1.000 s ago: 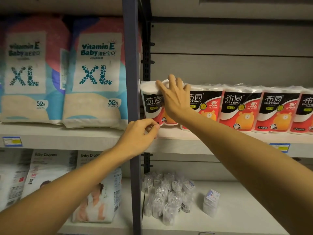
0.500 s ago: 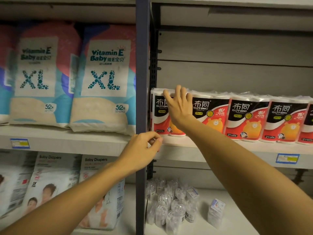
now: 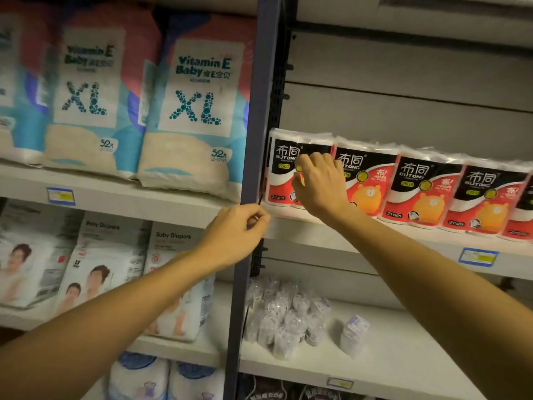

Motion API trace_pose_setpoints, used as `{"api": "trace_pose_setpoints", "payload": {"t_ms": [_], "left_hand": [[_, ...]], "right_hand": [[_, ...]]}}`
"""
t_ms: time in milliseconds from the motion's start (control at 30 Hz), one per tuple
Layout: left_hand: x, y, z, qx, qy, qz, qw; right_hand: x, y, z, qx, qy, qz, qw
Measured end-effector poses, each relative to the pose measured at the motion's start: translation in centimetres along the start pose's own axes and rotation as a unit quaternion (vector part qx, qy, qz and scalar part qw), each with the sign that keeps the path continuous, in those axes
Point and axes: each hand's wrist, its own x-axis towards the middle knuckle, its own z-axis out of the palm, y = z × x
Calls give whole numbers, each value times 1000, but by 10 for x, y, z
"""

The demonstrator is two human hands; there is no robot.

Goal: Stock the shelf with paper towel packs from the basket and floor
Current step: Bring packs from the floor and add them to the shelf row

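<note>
Several red, black and white paper towel packs (image 3: 424,192) stand side by side in a row on the grey shelf (image 3: 375,241). My right hand (image 3: 320,186) lies against the front of the leftmost pack (image 3: 281,174), fingers bent and fingertips touching its wrapper. Lower and to the left, my left hand (image 3: 236,232) hovers by the shelf's front edge at the dark upright post (image 3: 259,111). Its fingers are curled with thumb and forefinger together, and I see nothing in it. No basket or floor is in view.
Large XL diaper bags (image 3: 196,111) fill the shelf left of the post, with baby diaper packs (image 3: 103,255) below them. Under the towel shelf sit several small clear-wrapped items (image 3: 285,316) and a small white box (image 3: 354,330). A blue price tag (image 3: 477,256) marks the shelf edge.
My right hand has slid down from the top of the leftmost pack to its front, fingers now bent. The left hand keeps its curled pose by the post. The view shifted.
</note>
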Motion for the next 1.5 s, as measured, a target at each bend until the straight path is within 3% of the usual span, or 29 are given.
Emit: {"api": "trace_pose_setpoints", "payload": {"t_ms": [300,467,667,967,1100,1333,1500], "left_hand": [[-41,-6,3,69,18,-66,995],[-88,-22,21,89,13,-138,986],[-173,-62,56,89,11,-191,978],[-355,-226,154,84,30,-300,950],[-448,-314,215,110,-9,-365,925],[-617,-450,310,155,-64,-454,875],[-710,-522,372,143,-90,-480,861]], "right_hand": [[-51,-28,-26,178,68,-67,979],[-110,-43,-16,261,-29,-90,961],[-199,-80,20,318,-54,-90,942],[-414,-172,145,377,-165,-130,902],[-534,-212,221,381,-224,-154,884],[-738,-259,337,354,-395,-235,814],[-846,-276,408,317,-444,-208,812]]}}
